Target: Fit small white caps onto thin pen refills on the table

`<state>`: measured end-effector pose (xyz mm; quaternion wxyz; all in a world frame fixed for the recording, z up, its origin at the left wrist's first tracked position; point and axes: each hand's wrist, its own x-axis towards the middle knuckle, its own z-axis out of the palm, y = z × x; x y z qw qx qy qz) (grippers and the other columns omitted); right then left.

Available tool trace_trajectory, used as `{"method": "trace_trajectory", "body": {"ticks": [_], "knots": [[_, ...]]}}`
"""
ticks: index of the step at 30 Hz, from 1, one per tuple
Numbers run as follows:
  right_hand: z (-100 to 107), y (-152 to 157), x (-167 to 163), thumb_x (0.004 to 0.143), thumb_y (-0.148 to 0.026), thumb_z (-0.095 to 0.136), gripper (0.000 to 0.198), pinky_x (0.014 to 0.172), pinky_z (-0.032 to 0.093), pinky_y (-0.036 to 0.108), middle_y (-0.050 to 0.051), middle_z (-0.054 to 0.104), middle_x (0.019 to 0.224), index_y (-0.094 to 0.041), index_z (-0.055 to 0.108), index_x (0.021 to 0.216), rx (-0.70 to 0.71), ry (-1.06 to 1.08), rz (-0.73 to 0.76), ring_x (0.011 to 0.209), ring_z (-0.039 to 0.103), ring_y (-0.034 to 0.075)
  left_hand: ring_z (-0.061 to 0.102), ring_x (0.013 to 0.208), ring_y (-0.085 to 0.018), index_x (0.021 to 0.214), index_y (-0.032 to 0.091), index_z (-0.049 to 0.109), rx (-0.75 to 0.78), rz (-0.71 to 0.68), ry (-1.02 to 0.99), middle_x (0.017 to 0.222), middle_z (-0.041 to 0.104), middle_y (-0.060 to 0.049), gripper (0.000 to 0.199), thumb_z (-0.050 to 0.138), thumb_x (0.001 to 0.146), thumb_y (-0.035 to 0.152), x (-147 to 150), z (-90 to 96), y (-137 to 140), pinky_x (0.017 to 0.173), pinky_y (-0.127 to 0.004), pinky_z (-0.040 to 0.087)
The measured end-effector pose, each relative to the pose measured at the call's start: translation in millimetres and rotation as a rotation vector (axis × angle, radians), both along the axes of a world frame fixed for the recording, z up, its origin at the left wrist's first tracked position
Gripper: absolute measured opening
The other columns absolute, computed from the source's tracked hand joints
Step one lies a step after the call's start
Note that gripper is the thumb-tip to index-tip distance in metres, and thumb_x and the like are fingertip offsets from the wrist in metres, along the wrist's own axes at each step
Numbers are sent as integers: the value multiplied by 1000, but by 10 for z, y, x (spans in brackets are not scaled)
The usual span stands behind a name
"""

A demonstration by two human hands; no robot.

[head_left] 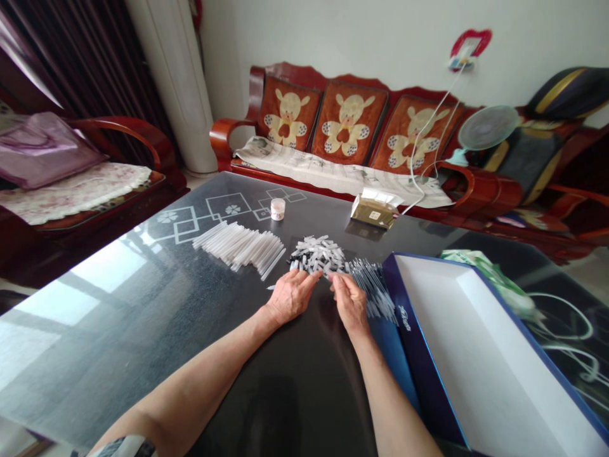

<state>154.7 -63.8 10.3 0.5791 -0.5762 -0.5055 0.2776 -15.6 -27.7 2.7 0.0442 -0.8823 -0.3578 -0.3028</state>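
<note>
My left hand (294, 296) is at the near edge of a pile of small white and black pieces that look like pen caps or tips (320, 252). Its fingers are closed, and its thumb and forefinger point at my right hand. My right hand (349, 303) is pinched close by, fingertips almost meeting the left ones. Whatever lies between the fingertips is too small to make out. To the left lie many translucent white tubes like pen barrels (240, 246). Right of my right hand are thin clear rods with dark ends, like pen refills (375, 289).
A large open blue box with a white inside (469, 330) stands at right, beside a green-white plastic bag (495, 279) and a white cord (583, 333). Farther back on the dark glossy table (118, 355) are a small round jar (278, 209) and a tissue pack (375, 209).
</note>
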Motion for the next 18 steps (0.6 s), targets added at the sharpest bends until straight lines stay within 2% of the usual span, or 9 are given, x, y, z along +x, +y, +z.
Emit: {"method": "trace_trajectory", "body": {"ticks": [3, 5, 10, 13, 16, 18], "knots": [[17, 12, 230, 86, -41, 54, 29, 77, 50, 34, 7, 72, 94, -21, 73, 96, 71, -160, -233, 85, 64, 22, 53, 73, -19, 130, 21, 54, 12, 18, 12, 77, 59, -4, 38, 40, 94, 17, -6, 9, 5, 71, -32, 48], [7, 17, 350, 84, -37, 54, 27, 81, 49, 35, 8, 71, 92, -21, 73, 92, 94, -303, -301, 85, 64, 22, 53, 73, -19, 128, 22, 56, 15, 13, 13, 77, 59, -4, 38, 40, 94, 17, -7, 11, 11, 71, -32, 48], [-76, -6, 375, 74, -28, 59, 14, 71, 48, 34, 5, 67, 75, -23, 72, 78, 15, -589, -176, 65, 59, 19, 53, 73, -19, 126, 22, 58, -10, 13, 5, 78, 59, -4, 37, 41, 93, 17, -20, 2, 32, 72, -32, 49], [-137, -25, 314, 68, -21, 61, 12, 70, 48, 34, 5, 63, 75, -24, 70, 75, -41, -706, -128, 65, 58, 19, 54, 74, -19, 126, 21, 57, -14, 10, -2, 78, 60, -4, 37, 42, 92, 17, -28, -3, 38, 72, -32, 49], [-153, -34, 277, 66, -15, 58, 16, 72, 48, 35, 6, 62, 77, -23, 69, 72, -55, -726, -80, 67, 58, 19, 55, 75, -19, 126, 21, 56, -22, 1, -13, 78, 60, -4, 37, 41, 93, 17, -26, -11, 42, 73, -32, 50], [-133, -29, 252, 67, -15, 59, 15, 74, 49, 35, 6, 62, 76, -24, 70, 72, -37, -636, -43, 68, 58, 19, 57, 76, -19, 127, 19, 54, -27, -4, -28, 79, 60, -5, 36, 39, 94, 19, -19, -17, 44, 75, -33, 50]]}}
